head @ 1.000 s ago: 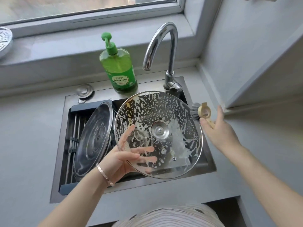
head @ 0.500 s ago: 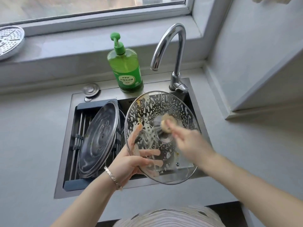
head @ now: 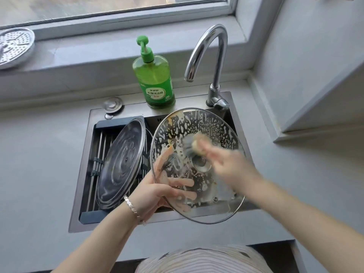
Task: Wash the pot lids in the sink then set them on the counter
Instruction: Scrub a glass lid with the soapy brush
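Note:
A soapy glass pot lid (head: 214, 127) with a metal rim is tilted over the sink (head: 82, 174). My left hand (head: 157, 192) holds it by its lower left edge, fingers spread behind the glass and thumb on the front. My right hand (head: 228, 164), blurred by motion, grips a wooden-handled dish brush (head: 194, 142) and presses it on the lid's inner face near the centre fitting. A steel pot lid (head: 120, 164) leans upright in the dark drain rack in the sink's left half.
A green dish soap pump bottle (head: 154, 79) stands behind the sink, beside the chrome faucet (head: 213, 66). A round metal plug (head: 112, 105) lies on the sink's back left corner. A perforated steamer plate (head: 13, 48) rests on the windowsill. Grey counter (head: 39, 154) spreads on both sides.
My right hand picked up the brush from the sink's right edge and brought it onto the glass lid, now moving across it. The view has shifted slightly; my left hand keeps its hold.

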`<state>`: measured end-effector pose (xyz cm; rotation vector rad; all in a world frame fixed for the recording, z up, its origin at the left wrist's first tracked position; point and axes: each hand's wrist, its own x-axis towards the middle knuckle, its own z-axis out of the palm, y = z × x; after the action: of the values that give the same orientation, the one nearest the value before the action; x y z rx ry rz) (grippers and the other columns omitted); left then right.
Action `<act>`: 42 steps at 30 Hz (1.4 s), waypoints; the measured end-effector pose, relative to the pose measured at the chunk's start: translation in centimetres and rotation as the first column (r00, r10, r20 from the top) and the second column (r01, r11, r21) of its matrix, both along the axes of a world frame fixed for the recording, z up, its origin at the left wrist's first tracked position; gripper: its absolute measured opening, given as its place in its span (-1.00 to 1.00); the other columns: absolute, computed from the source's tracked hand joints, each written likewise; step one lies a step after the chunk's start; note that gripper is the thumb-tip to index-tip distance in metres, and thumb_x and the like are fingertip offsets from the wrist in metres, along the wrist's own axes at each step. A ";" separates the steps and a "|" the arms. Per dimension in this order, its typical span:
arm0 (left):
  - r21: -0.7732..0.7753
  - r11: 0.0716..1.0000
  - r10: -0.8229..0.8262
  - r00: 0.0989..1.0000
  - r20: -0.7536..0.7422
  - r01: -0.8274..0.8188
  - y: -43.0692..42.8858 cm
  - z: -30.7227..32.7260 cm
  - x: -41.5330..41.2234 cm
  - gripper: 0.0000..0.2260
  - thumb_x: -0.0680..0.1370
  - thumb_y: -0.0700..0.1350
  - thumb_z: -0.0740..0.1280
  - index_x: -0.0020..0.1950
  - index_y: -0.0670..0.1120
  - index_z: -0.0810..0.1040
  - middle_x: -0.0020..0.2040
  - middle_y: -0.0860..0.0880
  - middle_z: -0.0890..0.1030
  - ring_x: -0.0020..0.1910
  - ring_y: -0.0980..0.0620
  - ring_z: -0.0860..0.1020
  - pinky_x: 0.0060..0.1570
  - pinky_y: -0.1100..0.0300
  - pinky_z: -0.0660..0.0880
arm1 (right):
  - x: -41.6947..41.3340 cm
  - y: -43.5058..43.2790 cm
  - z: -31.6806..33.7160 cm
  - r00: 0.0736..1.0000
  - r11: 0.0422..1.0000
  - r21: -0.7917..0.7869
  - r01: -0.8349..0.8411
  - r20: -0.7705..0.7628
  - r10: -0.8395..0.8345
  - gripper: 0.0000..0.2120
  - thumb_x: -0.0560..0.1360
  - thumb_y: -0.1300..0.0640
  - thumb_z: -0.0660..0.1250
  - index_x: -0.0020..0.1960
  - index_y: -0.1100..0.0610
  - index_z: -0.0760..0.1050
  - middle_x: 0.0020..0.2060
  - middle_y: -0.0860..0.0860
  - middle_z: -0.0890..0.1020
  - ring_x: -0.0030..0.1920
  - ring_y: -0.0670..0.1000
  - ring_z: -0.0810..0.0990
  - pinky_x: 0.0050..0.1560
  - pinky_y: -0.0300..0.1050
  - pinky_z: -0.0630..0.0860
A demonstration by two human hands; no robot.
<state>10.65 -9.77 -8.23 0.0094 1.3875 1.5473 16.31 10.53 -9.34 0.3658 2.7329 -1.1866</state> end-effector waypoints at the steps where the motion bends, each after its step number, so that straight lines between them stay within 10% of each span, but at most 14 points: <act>1: -0.008 1.000 -0.011 1.000 -0.001 0.011 0.1 0.0 0.1 -0.14 0.27 -0.44 0.24 0.38 0.28 0.18 0.04 -0.34 0.61 -0.02 -0.40 0.58 -0.20 -0.17 0.56 | -0.8 1.5 -0.2 0.993 0.993 0.021 0.113 0.025 -0.113 -0.61 0.63 0.07 0.07 0.41 -0.23 0.25 -0.37 0.03 0.55 -0.55 -0.14 0.30 -0.53 -0.25 0.28; 7: -0.001 0.999 -0.039 0.999 0.001 0.039 0.7 0.2 0.2 -0.26 0.28 -0.44 0.23 0.36 0.13 0.26 0.02 -0.33 0.61 -0.04 -0.39 0.59 -0.24 -0.21 0.56 | 0.2 -3.9 2.0 0.982 0.984 -0.068 -0.163 -0.111 0.155 -0.58 0.62 0.14 0.11 0.41 -0.19 0.18 -0.54 -0.07 0.39 -0.59 -0.11 0.26 -0.55 -0.20 0.24; 11: -0.006 0.999 -0.048 0.999 0.020 0.048 0.6 0.5 0.5 -0.20 0.28 -0.43 0.20 0.32 0.29 0.21 0.03 -0.37 0.60 -0.04 -0.39 0.59 -0.24 -0.19 0.56 | -3.3 0.5 0.9 0.985 0.986 -0.010 0.169 -0.041 -0.169 -0.58 0.62 0.13 0.11 0.44 -0.14 0.25 -0.30 0.04 0.59 -0.39 -0.04 0.48 -0.39 -0.18 0.43; 16: -0.001 0.998 -0.070 0.997 0.013 0.070 0.3 0.4 0.3 -0.27 0.29 -0.44 0.21 0.32 0.17 0.27 0.02 -0.32 0.62 -0.04 -0.38 0.60 -0.22 -0.25 0.53 | -0.1 -3.8 2.3 0.983 0.984 -0.075 -0.163 -0.101 0.155 -0.55 0.60 0.17 0.13 0.41 -0.18 0.17 -0.55 -0.05 0.39 -0.60 -0.09 0.28 -0.56 -0.28 0.21; 20: -0.022 0.994 -0.109 0.994 0.016 0.109 0.4 1.0 0.3 -0.21 0.35 -0.49 0.19 0.34 0.28 0.19 0.06 -0.38 0.58 -0.05 -0.35 0.61 -0.29 -0.15 0.59 | -2.8 0.2 1.4 0.987 0.988 -0.045 0.145 -0.059 -0.147 -0.58 0.62 0.14 0.11 0.44 -0.13 0.24 -0.29 0.05 0.60 -0.45 -0.11 0.45 -0.46 -0.29 0.41; 24: -0.041 0.990 -0.133 0.991 0.003 0.133 0.5 1.0 -0.1 -0.24 0.32 -0.47 0.20 0.33 0.22 0.23 0.06 -0.34 0.60 -0.03 -0.35 0.60 -0.27 -0.22 0.55 | -0.1 -4.1 3.0 0.986 0.984 -0.117 -0.134 -0.110 0.122 -0.55 0.61 0.17 0.13 0.41 -0.18 0.20 -0.48 0.02 0.52 -0.60 -0.08 0.31 -0.55 -0.31 0.21; 29: -0.058 0.979 -0.194 0.981 0.024 0.195 0.5 1.3 0.0 -0.20 0.45 -0.57 0.08 0.33 0.31 0.18 0.10 -0.39 0.56 -0.04 -0.34 0.61 -0.30 -0.20 0.56 | -3.2 -0.3 2.4 0.988 0.991 -0.005 0.133 -0.078 -0.133 -0.57 0.62 0.14 0.10 0.44 -0.17 0.23 -0.42 0.01 0.52 -0.53 -0.11 0.32 -0.53 -0.26 0.27; 34: -0.052 0.982 -0.179 0.983 0.029 0.181 -0.1 1.2 -0.4 -0.18 0.44 -0.56 0.11 0.35 0.32 0.15 0.08 -0.32 0.59 -0.05 -0.31 0.62 -0.37 -0.17 0.58 | -1.0 -3.6 3.3 0.987 0.993 -0.038 -0.112 -0.118 0.106 -0.55 0.60 0.18 0.12 0.39 -0.19 0.15 -0.56 -0.10 0.37 -0.61 -0.09 0.30 -0.58 -0.30 0.20; 38: -0.094 0.970 -0.223 0.974 0.028 0.225 0.2 1.2 -0.3 -0.17 0.45 -0.57 0.06 0.42 0.28 0.09 0.12 -0.38 0.54 -0.03 -0.33 0.61 -0.35 -0.18 0.56 | -3.9 -0.4 2.2 0.989 0.989 0.019 0.144 -0.042 -0.143 -0.57 0.62 0.13 0.10 0.44 -0.17 0.24 -0.43 -0.09 0.44 -0.50 -0.11 0.32 -0.52 -0.32 0.23; 42: -0.091 0.977 -0.196 0.981 0.005 0.195 -0.2 1.1 -0.3 -0.19 0.46 -0.57 0.06 0.34 0.31 0.13 0.11 -0.33 0.56 -0.04 -0.29 0.63 -0.37 -0.14 0.58 | -1.5 -3.7 2.7 0.991 0.989 -0.092 -0.116 -0.084 0.108 -0.55 0.61 0.18 0.13 0.43 -0.16 0.18 -0.46 0.06 0.50 -0.59 -0.13 0.26 -0.57 -0.30 0.22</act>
<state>10.33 -9.97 -7.16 0.0903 1.4150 1.3210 14.86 6.79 -6.63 0.1549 2.7077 -1.3228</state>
